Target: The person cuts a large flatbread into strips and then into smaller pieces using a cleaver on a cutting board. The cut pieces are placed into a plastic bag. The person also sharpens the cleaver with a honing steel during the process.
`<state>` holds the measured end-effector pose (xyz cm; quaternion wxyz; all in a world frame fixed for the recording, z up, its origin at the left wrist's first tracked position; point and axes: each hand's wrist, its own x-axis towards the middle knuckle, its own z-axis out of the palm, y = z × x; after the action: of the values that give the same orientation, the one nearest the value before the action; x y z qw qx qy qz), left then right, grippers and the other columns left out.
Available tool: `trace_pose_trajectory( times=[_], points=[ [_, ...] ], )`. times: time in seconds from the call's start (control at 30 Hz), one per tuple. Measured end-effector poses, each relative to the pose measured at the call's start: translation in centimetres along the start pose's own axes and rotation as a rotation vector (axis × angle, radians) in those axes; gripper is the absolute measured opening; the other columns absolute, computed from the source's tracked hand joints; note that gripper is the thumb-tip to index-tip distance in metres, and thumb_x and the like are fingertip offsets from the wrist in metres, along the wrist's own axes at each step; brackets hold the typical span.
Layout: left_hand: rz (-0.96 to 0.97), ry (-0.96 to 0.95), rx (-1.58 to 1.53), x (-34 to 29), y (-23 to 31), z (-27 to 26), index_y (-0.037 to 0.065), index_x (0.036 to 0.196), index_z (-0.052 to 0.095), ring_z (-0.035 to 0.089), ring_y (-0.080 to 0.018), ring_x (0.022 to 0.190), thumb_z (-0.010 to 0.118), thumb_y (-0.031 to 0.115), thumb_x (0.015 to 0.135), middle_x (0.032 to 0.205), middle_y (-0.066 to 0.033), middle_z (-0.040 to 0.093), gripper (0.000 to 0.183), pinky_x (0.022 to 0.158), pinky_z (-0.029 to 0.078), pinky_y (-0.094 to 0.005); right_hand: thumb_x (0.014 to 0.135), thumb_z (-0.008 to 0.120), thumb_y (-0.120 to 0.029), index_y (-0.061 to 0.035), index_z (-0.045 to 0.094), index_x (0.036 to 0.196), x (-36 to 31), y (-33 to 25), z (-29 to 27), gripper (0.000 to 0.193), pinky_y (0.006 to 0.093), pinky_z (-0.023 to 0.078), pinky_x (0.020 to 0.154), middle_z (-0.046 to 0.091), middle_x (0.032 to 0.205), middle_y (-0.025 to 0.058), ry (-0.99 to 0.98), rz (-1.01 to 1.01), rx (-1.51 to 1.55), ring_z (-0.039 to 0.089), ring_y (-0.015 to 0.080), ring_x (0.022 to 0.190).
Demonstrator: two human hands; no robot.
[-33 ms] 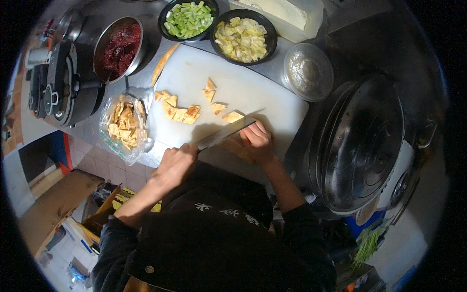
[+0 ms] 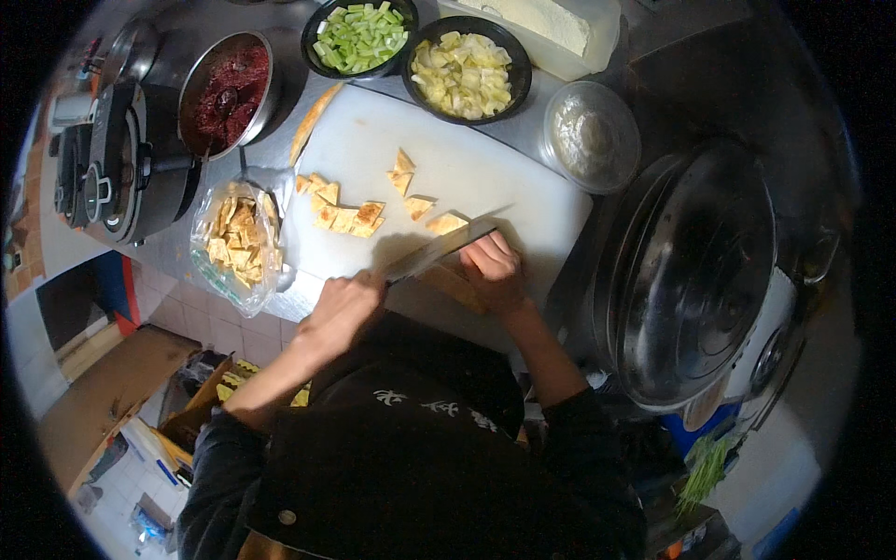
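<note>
My left hand (image 2: pixel 343 306) is closed round the handle of a kitchen knife (image 2: pixel 439 252), whose blade slants across the near side of the white cutting board (image 2: pixel 373 126). Close to the blade's tip, my right hand (image 2: pixel 493 271) curls its fingers down on a strip of browned flatbread (image 2: pixel 453 284), partly hidden by the blade and hand. One cut flatbread piece (image 2: pixel 447 224) lies just beyond the blade. Several more flatbread pieces (image 2: pixel 355 220) are scattered on the board's left and middle. A curved flatbread offcut (image 2: pixel 315 124) rests along the board's far-left edge.
Left of the board sits an open plastic bag (image 2: pixel 245 245) of flatbread pieces. Beyond are a metal bowl (image 2: pixel 266 110) of dark red paste, black bowls of green pieces (image 2: pixel 362 39) and pale cut vegetable (image 2: pixel 464 77), and a lidded tub (image 2: pixel 592 138). A big dark wok (image 2: pixel 695 280) stands right.
My left hand and the knife have shifted slightly right and away from me. My right hand stays in place on the flatbread strip.
</note>
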<state>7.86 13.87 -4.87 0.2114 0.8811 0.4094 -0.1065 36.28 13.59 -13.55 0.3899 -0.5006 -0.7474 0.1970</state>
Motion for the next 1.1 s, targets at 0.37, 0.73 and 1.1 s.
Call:
trace_pose_trajectory(
  times=[0.37,0.73,1.1],
  points=[
    [-0.223,0.069,-0.091,4.7,-0.9,-0.4,0.001,0.112,0.062,0.068,-0.0381,0.061,0.058,0.013,0.094,0.07,-0.0204,0.068,0.022,0.06,0.055,-0.0475,0.081,0.073,0.001,0.0002,0.074,0.102,0.8,-1.5,-0.6,0.021,0.0417,0.056,0.086,0.069,0.106,0.0123,0.02,0.044,-0.028,0.066,0.0333,0.098],
    [-0.343,0.255,-0.321,0.3,-2.6,0.5,0.003,0.101,0.072,0.066,-0.0424,0.067,0.068,0.018,0.093,0.077,-0.0212,0.069,0.018,0.062,0.055,-0.0476,0.076,0.074,-0.013,0.0006,0.044,0.138,1.0,0.1,0.2,0.071,0.0513,0.044,0.099,0.054,0.119,0.0252,-0.321,0.313,-0.167,0.05,0.0411,0.116],
    [-0.37,0.328,-0.268,-2.0,-2.1,-0.6,0.002,0.102,0.069,0.068,-0.0385,0.065,0.068,0.014,0.093,0.078,-0.0197,0.069,0.014,0.061,0.055,-0.0446,0.081,0.07,-0.009,0.0012,0.051,0.131,5.4,-3.0,2.3,0.054,0.0457,0.049,0.095,0.054,0.124,0.0219,-0.262,0.17,-0.147,0.051,0.0375,0.115]
  ],
)
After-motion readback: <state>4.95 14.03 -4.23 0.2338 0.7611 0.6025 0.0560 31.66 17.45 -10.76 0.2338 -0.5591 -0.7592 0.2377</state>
